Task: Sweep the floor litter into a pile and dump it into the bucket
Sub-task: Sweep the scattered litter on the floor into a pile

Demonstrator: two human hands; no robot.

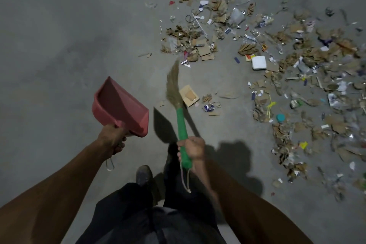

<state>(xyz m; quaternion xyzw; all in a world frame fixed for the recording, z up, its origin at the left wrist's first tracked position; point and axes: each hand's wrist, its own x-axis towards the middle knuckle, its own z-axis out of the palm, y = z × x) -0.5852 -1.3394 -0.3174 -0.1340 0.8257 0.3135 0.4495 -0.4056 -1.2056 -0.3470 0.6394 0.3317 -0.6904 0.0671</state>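
My left hand (111,138) grips the handle of a pink dustpan (116,105), held above the floor with its mouth tilted up and away. My right hand (193,147) holds the green handle of a grass broom (174,87), whose bristles point forward toward the litter. Litter (287,61) of torn cardboard, paper scraps, foil and plastic lies scattered across the grey concrete floor ahead and to the right. The broom tip is just short of the nearest scraps. No bucket is in view.
A white foam block (258,62) and a small cardboard box (189,95) lie among the scraps. My shoe (144,174) and dark trousers are at the bottom centre. Bare concrete floor (59,35) fills the left half.
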